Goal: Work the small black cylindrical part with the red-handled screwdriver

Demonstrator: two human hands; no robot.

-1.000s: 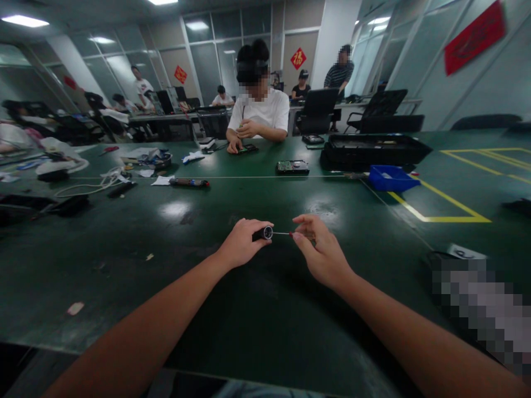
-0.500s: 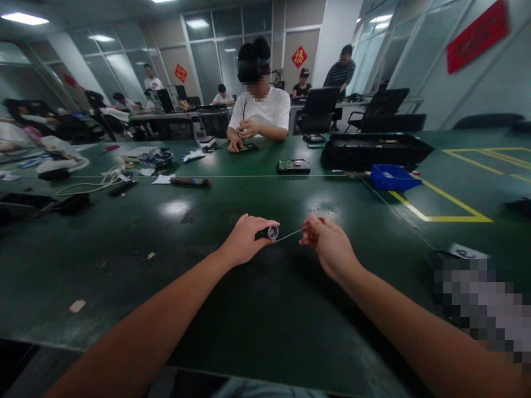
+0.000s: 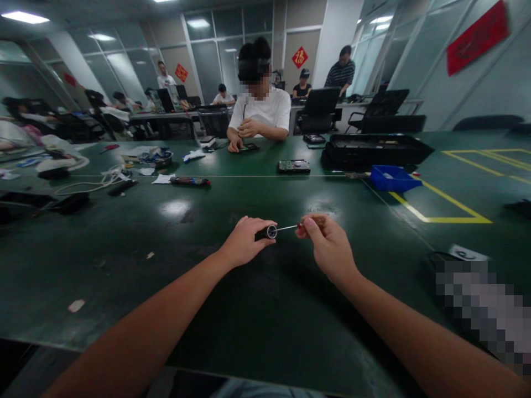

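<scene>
I have the left hand's [image 3: 244, 243] fingers wrapped round a black tube [image 3: 262, 233] over the near worktop [image 3: 249, 320]; the right hand [image 3: 309, 226] pinches a screwdriver [image 3: 286, 228] at its open end. Far red sign [image 3: 299, 57]: "福".

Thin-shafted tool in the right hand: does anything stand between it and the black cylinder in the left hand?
Nothing visible does. The tool in the right hand points at the cylinder in the left hand; whether they touch is unclear.

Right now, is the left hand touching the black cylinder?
Touching. Head view: the left hand holds the black cylinder with thumb below, finger above.
</scene>
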